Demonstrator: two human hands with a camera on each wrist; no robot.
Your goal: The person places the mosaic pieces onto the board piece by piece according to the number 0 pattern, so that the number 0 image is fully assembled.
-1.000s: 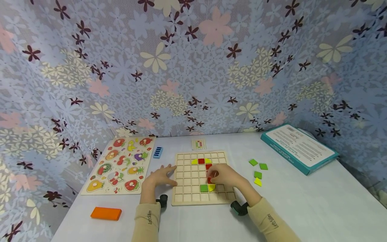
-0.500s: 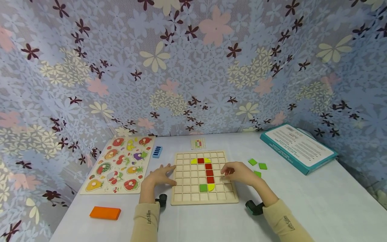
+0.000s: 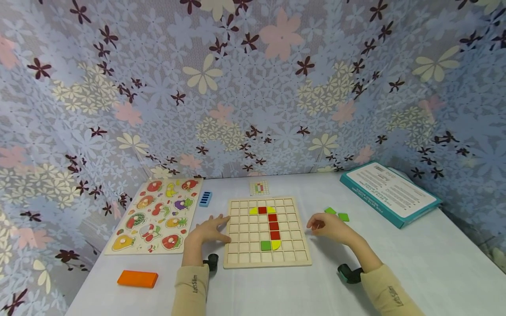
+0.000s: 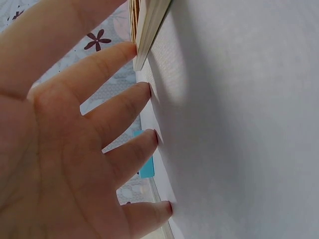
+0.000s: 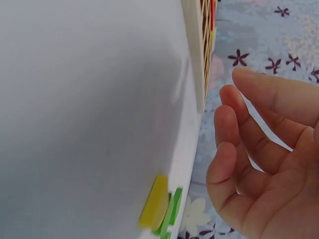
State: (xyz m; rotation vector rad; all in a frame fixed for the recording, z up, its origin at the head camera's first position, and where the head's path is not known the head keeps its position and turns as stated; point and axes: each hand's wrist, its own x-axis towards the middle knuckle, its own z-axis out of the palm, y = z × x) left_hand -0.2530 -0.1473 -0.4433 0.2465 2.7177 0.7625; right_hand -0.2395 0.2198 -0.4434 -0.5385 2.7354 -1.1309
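Observation:
A wooden grid board (image 3: 245, 228) lies on the table in the head view. In its cells a column of red tiles (image 3: 274, 226) runs down, with a yellow rounded tile (image 3: 276, 245) and a green tile (image 3: 266, 245) below. My left hand (image 3: 205, 231) is spread at the board's left side, with thumb and index at the edge and the other fingertips on the cloth. Just right of the board, my right hand (image 3: 330, 227) hovers with loosely curled fingers and holds nothing. Beyond it lie loose green tiles (image 3: 343, 217); a loose yellow tile (image 5: 155, 201) shows in the right wrist view.
Behind the board lies a small pattern card (image 3: 259, 188). A fruit puzzle board (image 3: 152, 210), a small blue piece with dark bars (image 3: 205, 199) and an orange block (image 3: 137, 278) are on the left. A teal box (image 3: 391, 193) sits at the back right, near the patterned curtain.
My right hand has let go of the red tile in the board's column and moved right, off the board, to beside the loose tiles. My left hand has stayed in place.

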